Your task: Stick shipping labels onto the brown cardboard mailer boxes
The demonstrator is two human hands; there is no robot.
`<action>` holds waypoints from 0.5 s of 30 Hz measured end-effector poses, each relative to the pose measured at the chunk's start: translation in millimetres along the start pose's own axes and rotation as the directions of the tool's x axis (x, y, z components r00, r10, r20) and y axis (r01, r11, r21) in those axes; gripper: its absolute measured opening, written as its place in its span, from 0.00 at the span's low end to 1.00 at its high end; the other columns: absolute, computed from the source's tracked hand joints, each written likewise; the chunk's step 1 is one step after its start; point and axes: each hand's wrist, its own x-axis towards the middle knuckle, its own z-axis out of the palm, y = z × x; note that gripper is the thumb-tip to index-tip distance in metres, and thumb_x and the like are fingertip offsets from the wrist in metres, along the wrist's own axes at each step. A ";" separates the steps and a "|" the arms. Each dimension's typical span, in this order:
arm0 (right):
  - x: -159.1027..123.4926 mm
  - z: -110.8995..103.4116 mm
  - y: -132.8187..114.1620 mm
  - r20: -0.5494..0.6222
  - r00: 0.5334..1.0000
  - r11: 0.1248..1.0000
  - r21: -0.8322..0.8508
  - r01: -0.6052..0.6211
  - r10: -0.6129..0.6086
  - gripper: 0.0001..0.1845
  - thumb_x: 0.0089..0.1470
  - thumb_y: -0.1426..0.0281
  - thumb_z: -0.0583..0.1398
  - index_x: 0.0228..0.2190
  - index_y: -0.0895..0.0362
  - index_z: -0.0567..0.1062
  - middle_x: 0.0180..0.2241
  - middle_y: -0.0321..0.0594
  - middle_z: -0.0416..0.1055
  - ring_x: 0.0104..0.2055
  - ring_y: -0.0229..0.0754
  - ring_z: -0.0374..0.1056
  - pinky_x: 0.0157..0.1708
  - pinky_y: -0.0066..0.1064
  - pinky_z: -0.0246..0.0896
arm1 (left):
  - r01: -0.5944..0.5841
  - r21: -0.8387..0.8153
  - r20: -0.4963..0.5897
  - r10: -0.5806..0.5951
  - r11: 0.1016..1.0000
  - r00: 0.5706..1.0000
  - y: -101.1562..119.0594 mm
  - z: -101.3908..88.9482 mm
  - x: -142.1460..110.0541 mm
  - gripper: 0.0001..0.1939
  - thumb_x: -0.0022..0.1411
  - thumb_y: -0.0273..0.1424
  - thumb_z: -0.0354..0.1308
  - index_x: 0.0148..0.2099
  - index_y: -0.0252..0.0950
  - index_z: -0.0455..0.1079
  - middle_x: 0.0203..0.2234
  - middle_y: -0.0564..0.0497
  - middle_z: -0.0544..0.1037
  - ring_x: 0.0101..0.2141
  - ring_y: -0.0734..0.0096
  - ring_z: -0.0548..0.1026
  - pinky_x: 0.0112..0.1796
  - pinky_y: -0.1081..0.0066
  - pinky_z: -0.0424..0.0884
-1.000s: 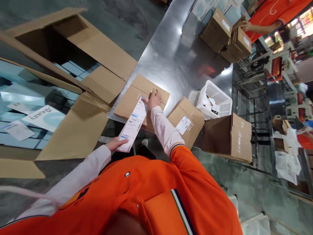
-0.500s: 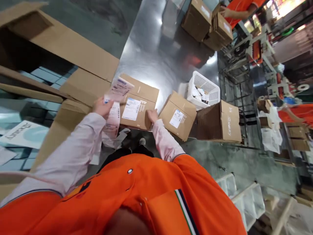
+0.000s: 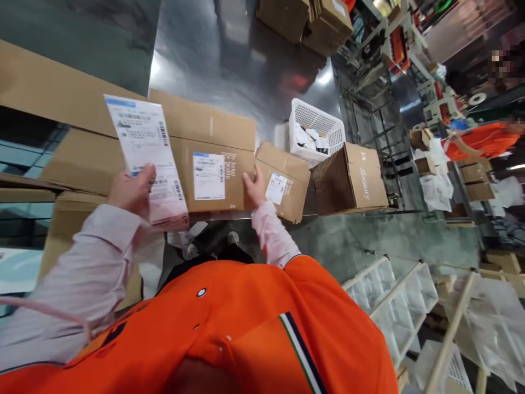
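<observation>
A long strip of white shipping labels (image 3: 141, 131) is pinched in my left hand (image 3: 133, 189), held up over the left end of a flattened cardboard box (image 3: 241, 189). One shipping label (image 3: 209, 176) lies flat on that box. At its right edge, my right hand (image 3: 255, 186) is closed with thumb and fingers on the cardboard; the fingertips are partly hidden. Just right of this hand lies another flattened box (image 3: 293, 205), also bearing a label (image 3: 276, 187).
Farther right are a white plastic basket (image 3: 338, 128) with small items and a row of folded cartons (image 3: 365, 178). A large open carton (image 3: 82, 158) stands left of the metal table (image 3: 197, 65). More cartons (image 3: 283, 19) sit at the far end. A co-worker's orange sleeve (image 3: 479, 142) shows at right.
My left hand has lifted and straightened the label strip, which now stands out flatter over the box. My right hand remains at the box's right edge. The view has shifted.
</observation>
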 end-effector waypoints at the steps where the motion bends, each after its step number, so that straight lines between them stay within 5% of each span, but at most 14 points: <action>1: -1.4 -33.4 -0.6 -0.053 0.998 1.000 0.003 -0.023 0.023 0.36 0.62 0.56 0.56 0.65 0.62 0.60 0.58 0.52 0.69 0.61 0.43 0.65 0.63 0.37 0.58 | 0.036 -0.023 0.030 -0.035 0.999 0.999 6.7 3.7 -9.2 0.18 0.63 0.30 0.59 0.53 0.23 0.73 0.50 0.38 0.78 0.49 0.55 0.77 0.57 0.49 0.68; 4: -4.3 -113.3 -6.2 -0.208 0.967 0.964 -0.186 -0.188 0.149 0.38 0.58 0.60 0.61 0.63 0.67 0.62 0.59 0.60 0.66 0.63 0.50 0.62 0.64 0.46 0.56 | 0.044 -0.073 0.129 -0.034 0.996 0.991 11.9 9.9 -30.8 0.21 0.60 0.34 0.64 0.52 0.25 0.74 0.45 0.41 0.81 0.45 0.59 0.78 0.54 0.55 0.72; 6: -7.6 -126.2 -16.0 -0.252 0.942 0.911 -0.289 -0.294 0.223 0.39 0.51 0.61 0.67 0.60 0.69 0.66 0.58 0.64 0.66 0.62 0.55 0.63 0.62 0.51 0.58 | 0.015 -0.108 0.172 0.003 0.994 0.985 2.3 11.7 -42.5 0.27 0.53 0.38 0.69 0.51 0.27 0.74 0.44 0.43 0.81 0.42 0.61 0.78 0.49 0.61 0.76; 7: -10.9 -117.5 -22.7 -0.187 0.951 0.913 -0.282 -0.293 0.247 0.38 0.49 0.62 0.68 0.57 0.68 0.69 0.57 0.63 0.67 0.60 0.56 0.65 0.60 0.51 0.61 | 0.010 -0.110 0.198 0.012 0.994 0.980 -4.7 12.4 -48.3 0.29 0.49 0.41 0.71 0.50 0.29 0.74 0.43 0.43 0.81 0.41 0.62 0.78 0.46 0.64 0.77; 9: -23.0 -75.6 -37.3 0.143 0.965 0.972 -0.106 -0.208 0.222 0.34 0.47 0.65 0.70 0.53 0.64 0.72 0.53 0.56 0.72 0.54 0.52 0.70 0.56 0.46 0.67 | 0.040 -0.077 0.273 -0.017 0.996 0.962 -19.3 13.1 -59.9 0.33 0.40 0.46 0.74 0.45 0.30 0.75 0.39 0.44 0.82 0.38 0.61 0.78 0.40 0.67 0.77; 11: -43.0 -18.6 -49.6 0.461 0.885 0.963 0.205 -0.172 0.060 0.27 0.49 0.67 0.68 0.51 0.59 0.73 0.51 0.47 0.75 0.49 0.45 0.73 0.53 0.39 0.70 | 0.101 -0.015 0.395 -0.087 0.995 0.915 -30.4 12.2 -69.1 0.35 0.33 0.49 0.75 0.40 0.31 0.76 0.35 0.43 0.82 0.35 0.59 0.78 0.36 0.66 0.77; 13: -66.9 30.7 -56.6 0.498 0.867 0.906 0.375 -0.199 -0.016 0.17 0.56 0.66 0.64 0.46 0.59 0.75 0.48 0.43 0.78 0.46 0.41 0.74 0.52 0.36 0.71 | 0.109 -0.006 0.449 -0.095 0.994 0.888 -36.5 8.6 -72.6 0.36 0.29 0.51 0.76 0.39 0.32 0.77 0.34 0.43 0.82 0.36 0.56 0.78 0.37 0.65 0.77; 15: -85.5 59.3 -59.2 0.540 0.842 0.890 0.396 -0.228 -0.025 0.10 0.57 0.67 0.63 0.39 0.60 0.77 0.42 0.42 0.80 0.41 0.41 0.75 0.48 0.35 0.73 | 0.086 -0.077 0.375 -0.051 0.993 0.926 -39.2 2.3 -70.0 0.37 0.29 0.50 0.76 0.39 0.32 0.78 0.36 0.43 0.82 0.38 0.55 0.79 0.39 0.64 0.77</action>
